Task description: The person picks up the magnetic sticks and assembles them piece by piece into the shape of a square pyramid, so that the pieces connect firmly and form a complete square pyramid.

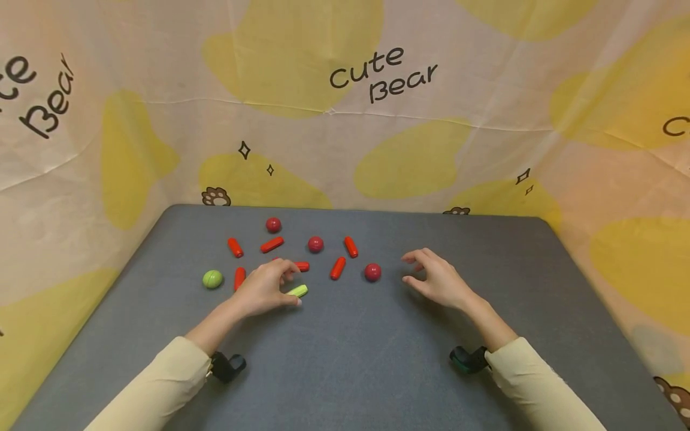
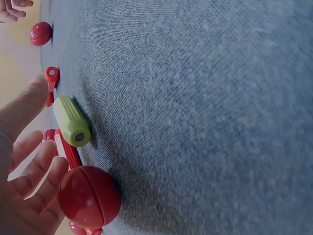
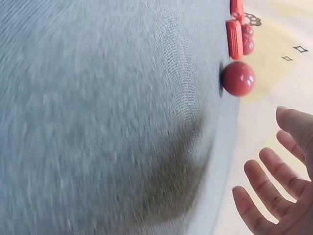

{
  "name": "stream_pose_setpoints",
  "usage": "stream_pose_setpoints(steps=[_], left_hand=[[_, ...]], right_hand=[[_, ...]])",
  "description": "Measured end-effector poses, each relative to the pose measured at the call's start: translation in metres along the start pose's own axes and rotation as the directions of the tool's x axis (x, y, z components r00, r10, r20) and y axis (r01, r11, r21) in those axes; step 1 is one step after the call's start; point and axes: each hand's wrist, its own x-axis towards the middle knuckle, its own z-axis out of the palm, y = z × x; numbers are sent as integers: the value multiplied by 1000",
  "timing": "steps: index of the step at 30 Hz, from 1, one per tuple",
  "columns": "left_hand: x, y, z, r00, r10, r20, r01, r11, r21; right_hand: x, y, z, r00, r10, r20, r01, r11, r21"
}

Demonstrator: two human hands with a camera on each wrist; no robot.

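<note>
My left hand (image 1: 264, 288) hovers low over a light green rod (image 1: 297, 291), thumb and fingers apart with nothing between them. In the left wrist view the green rod (image 2: 72, 121) is ribbed, with a small grey disc in its end. A red ball (image 2: 89, 197) sits close by that hand's fingers (image 2: 54, 181); the head view hides it behind the hand. On the right, my right hand (image 1: 438, 280) is held above the table with fingers loosely bent, holding nothing. Its nearest thing is a red ball (image 1: 372, 272), a short way left of the fingertips.
Several red rods (image 1: 338, 268) lie scattered over the grey table (image 1: 356, 359). Two more red balls (image 1: 273, 225) (image 1: 315, 244) sit toward the back, and a green ball (image 1: 212, 279) at the left. A patterned cloth (image 1: 302, 66) hangs behind and along both sides.
</note>
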Motion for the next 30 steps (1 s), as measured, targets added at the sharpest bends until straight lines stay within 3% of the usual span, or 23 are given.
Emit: stream_pose_setpoints(steps=[7, 17, 30], left_hand=[[5, 2, 2, 998, -41, 56, 40, 999, 21], [10, 1, 5, 995, -53, 85, 51, 998, 23], [13, -3, 9, 995, 6, 101, -8, 1000, 20]], right_hand=[[4, -3, 15, 1000, 7, -3, -7, 1000, 17], [7, -8, 27, 999, 41, -5, -41, 998, 48], [18, -17, 38, 999, 55, 0, -54, 995, 80]])
